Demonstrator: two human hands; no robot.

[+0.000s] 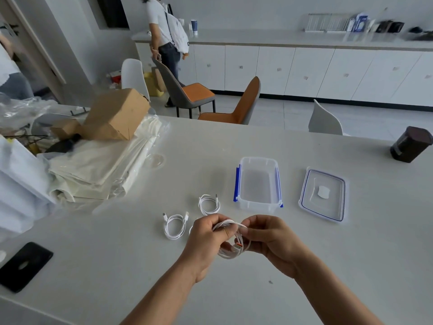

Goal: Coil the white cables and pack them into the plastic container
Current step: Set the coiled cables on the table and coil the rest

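Two hands met above the table (234, 146), both gripping one cable (230, 250). The left hand (206, 235) had its fingers curled round the top of the loops. The right hand (269, 240) pinched the same bundle from the other side, thumb and fingers closed on the strand. The cable hung between them as a loose, part-made coil, clear of the table, with its orange-tipped plug (237, 245) showing among the loops. Risk, as judged: the coil was held only near its top, so slack in either pinch would let the loops spring open or the plug end slip out. A loose bundle could then unwind on the way to the container (259, 205) or snag its rim. Two finished coils lay on the table just beyond the left hand, one (174, 227) to its left and one (209, 205) farther out, near the container's near-left corner. A white sliver beside the left hand was too hidden to identify. The container stood open beyond the right hand, apart from both hands, with nothing seen inside. The lid (323, 195) lay flat to its right, not touching it.
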